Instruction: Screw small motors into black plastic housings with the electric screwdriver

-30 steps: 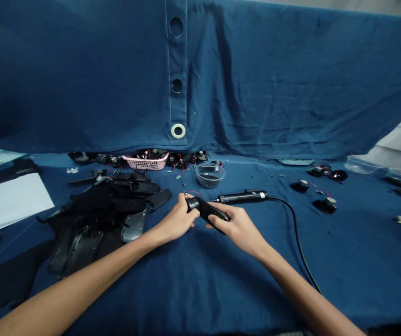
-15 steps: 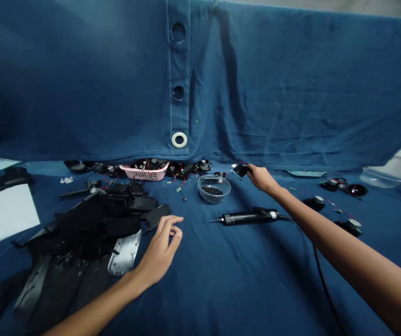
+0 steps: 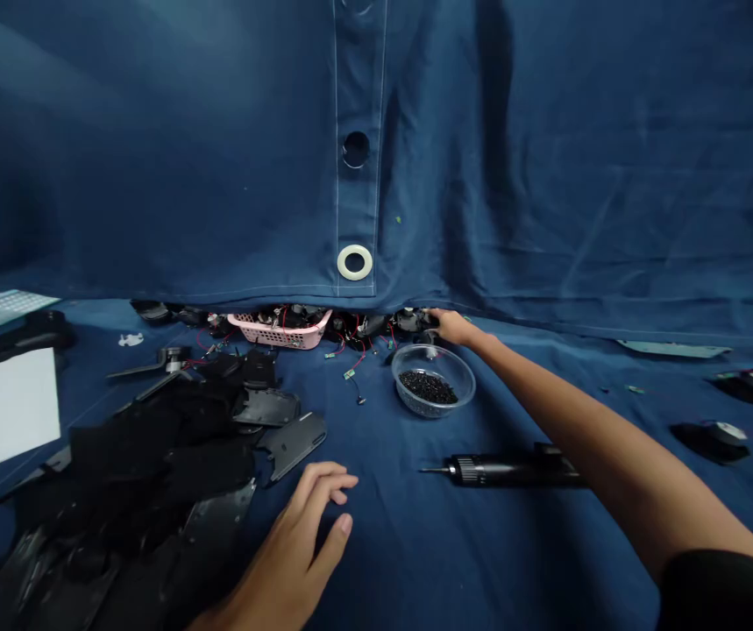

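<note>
My left hand (image 3: 307, 535) hovers over the blue cloth, fingers loosely apart and holding nothing, close to a pile of black plastic covers (image 3: 218, 438). At the back, my right hand (image 3: 451, 327) reaches behind a clear plastic bowl (image 3: 465, 386) of small black screws (image 3: 427, 386). Its fingertips close on a dark part (image 3: 427, 324) among black wired parts (image 3: 372, 325); the grip is small and partly hidden. Below my right forearm lies a black electric screwdriver (image 3: 500, 470), its bit pointing left.
A pink basket (image 3: 280, 335) full of black wired parts stands at the back. White paper (image 3: 4, 412) and a pale green tray (image 3: 4, 313) lie at left. A black part with a silver disc (image 3: 711, 441) rests at right. A blue curtain (image 3: 218, 158) hangs behind.
My right hand, with a black wired part in it, has moved left to the parts behind the bowl. My left hand has come lower and nearer. The view has shifted closer.
</note>
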`<state>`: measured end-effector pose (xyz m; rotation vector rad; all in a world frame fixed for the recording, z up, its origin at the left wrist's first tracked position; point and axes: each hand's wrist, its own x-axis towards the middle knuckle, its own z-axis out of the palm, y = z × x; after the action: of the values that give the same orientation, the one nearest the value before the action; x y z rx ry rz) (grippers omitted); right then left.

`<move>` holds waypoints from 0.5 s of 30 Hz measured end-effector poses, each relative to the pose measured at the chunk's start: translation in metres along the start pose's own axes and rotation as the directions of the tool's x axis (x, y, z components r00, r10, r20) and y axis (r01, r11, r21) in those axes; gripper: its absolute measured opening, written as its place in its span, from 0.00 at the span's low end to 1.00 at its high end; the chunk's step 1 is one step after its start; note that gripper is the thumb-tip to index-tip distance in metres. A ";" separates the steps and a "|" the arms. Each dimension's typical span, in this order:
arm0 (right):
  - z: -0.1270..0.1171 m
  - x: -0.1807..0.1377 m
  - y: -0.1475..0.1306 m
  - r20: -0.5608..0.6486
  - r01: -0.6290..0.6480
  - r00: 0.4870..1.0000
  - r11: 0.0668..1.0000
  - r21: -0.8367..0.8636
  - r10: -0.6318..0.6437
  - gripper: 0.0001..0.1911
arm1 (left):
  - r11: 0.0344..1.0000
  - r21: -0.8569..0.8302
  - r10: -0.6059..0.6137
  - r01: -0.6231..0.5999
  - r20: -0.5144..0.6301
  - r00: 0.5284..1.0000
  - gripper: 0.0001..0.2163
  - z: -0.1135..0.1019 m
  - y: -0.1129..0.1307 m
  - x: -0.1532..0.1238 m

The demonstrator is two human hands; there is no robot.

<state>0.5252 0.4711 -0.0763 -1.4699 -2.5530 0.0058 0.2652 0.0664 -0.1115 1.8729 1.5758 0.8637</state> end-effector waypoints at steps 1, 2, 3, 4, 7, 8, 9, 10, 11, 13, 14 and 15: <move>-0.001 0.000 -0.001 -0.003 0.005 1.000 1.000 0.010 -0.005 0.18 | 1.000 0.004 0.000 0.000 0.011 1.000 0.14 -0.001 0.001 0.000; -0.003 -0.003 -0.002 -0.007 0.004 1.000 1.000 0.016 -0.004 0.19 | 1.000 0.007 0.001 -0.001 0.024 1.000 0.14 -0.001 0.002 0.000; -0.006 -0.007 -0.003 -0.010 -0.003 1.000 1.000 0.016 0.004 0.19 | 1.000 0.010 0.003 -0.004 0.037 0.999 0.14 -0.002 0.003 0.000; -0.010 -0.014 -0.004 -0.013 -0.014 1.000 1.000 0.012 0.014 0.19 | 1.000 0.014 0.007 -0.008 0.049 0.999 0.14 -0.003 0.005 0.000; -0.028 -0.049 0.001 -0.022 -0.069 0.997 0.997 -0.034 0.069 0.17 | 0.999 0.041 0.030 -0.034 0.076 0.997 0.13 -0.006 0.008 0.000; -0.036 -0.064 0.005 -0.029 -0.103 0.994 0.993 -0.058 0.102 0.17 | 0.997 0.054 0.046 -0.050 0.080 0.996 0.13 -0.006 0.009 0.000; -0.044 -0.082 0.011 -0.040 -0.150 0.988 0.985 -0.087 0.147 0.17 | 0.995 0.066 0.064 -0.069 0.082 0.995 0.13 -0.006 0.009 -0.001; -0.051 -0.100 0.018 -0.056 -0.213 0.977 0.970 -0.118 0.207 0.17 | 0.993 0.077 0.084 -0.090 0.081 0.993 0.13 -0.006 0.009 -0.001; -0.059 -0.120 0.026 -0.075 -0.292 0.956 0.944 -0.152 0.284 0.17 | 0.990 0.085 0.104 -0.111 0.078 0.992 0.13 -0.006 0.009 -0.001; -0.074 -0.160 0.043 -0.127 -0.479 0.878 0.852 -0.210 0.462 0.19 | 0.985 0.096 0.137 -0.143 0.066 0.988 0.13 -0.006 0.008 -0.001; -0.080 -0.180 0.052 -0.157 -0.572 0.821 0.789 -0.226 0.549 0.21 | 0.982 0.103 0.151 -0.156 0.056 0.987 0.13 -0.006 0.007 -0.001; -0.085 -0.199 0.061 -0.181 -0.650 0.760 0.724 -0.231 0.625 0.22 | 0.979 0.112 0.166 -0.170 0.048 0.985 0.13 -0.006 0.006 -0.001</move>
<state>0.6892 0.3237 -0.0317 -2.3349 -1.8930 -0.3307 0.2649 0.0639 -0.1033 2.1169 1.4896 0.8175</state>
